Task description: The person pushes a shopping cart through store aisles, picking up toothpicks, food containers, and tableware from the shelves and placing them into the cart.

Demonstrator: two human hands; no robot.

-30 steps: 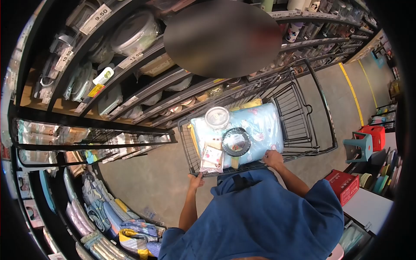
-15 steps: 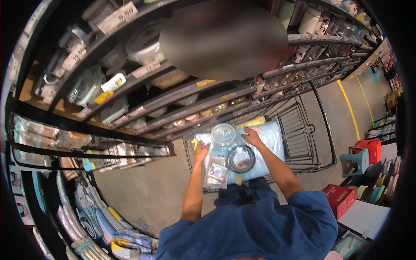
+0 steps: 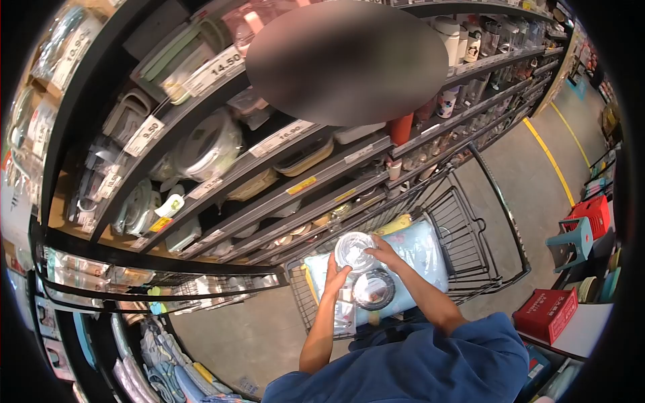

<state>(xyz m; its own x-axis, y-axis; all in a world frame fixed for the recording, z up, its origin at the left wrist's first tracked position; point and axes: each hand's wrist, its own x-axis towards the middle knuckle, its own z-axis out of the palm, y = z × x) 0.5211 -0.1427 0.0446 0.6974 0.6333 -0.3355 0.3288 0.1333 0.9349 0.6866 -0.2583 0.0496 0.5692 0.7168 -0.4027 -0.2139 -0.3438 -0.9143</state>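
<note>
Between my two hands is a round clear container [image 3: 354, 250] with a whitish rim, above the load in a wire shopping cart [image 3: 463, 235]. My left hand [image 3: 334, 274] grips its left side, with the thumb toward the lower edge. My right hand [image 3: 385, 253] holds the right side, its fingers reaching over the rim. Just below the container lies a round black-rimmed item [image 3: 373, 289] in clear wrap. Both are over a large light-blue plastic-wrapped package [image 3: 423, 258]. A small clear packet [image 3: 345, 317] is at the cart's near left.
Shelves of food containers [image 3: 208, 144] with price tags run along the far side of the cart. Folded textiles [image 3: 164, 356] fill a rack at lower left. To the right stand a teal stool [image 3: 570, 242], a red stool [image 3: 592, 213] and a red box [image 3: 545, 316].
My hands were apart, on either side of the clear container lying in the cart. Now both have closed on it, and it appears lifted. The view has shifted, showing more upper shelf.
</note>
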